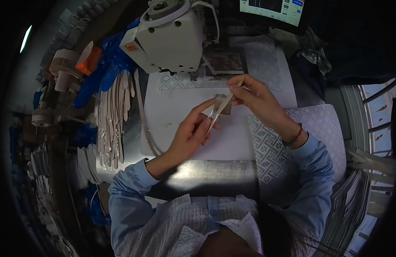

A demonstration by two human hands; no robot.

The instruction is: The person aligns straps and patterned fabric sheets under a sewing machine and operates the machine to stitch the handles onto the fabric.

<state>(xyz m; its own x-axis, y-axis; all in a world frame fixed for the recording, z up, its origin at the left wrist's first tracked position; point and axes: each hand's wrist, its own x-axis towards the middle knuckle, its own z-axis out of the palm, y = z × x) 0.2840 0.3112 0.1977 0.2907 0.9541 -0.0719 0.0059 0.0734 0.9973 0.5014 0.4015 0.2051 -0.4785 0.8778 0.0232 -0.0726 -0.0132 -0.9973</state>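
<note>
A pale narrow strip (222,105) runs diagonally between my two hands above the white sheet. My left hand (197,127) pinches its lower end between thumb and fingers. My right hand (254,95) grips the upper end with its fingertips. Just behind the strip shows a small grey-brown square piece (225,109); whether it touches the strip or lies beneath, I cannot tell. Under both hands is a white sheet (185,145) on a metal worktable (210,171).
A sewing machine head (170,47) stands at the back, with a lit screen (275,12) to its right. Pale strips (114,115) lie bundled at left near blue plastic (110,64) and a small fan (66,66). Patterned grey material (292,141) covers the right side.
</note>
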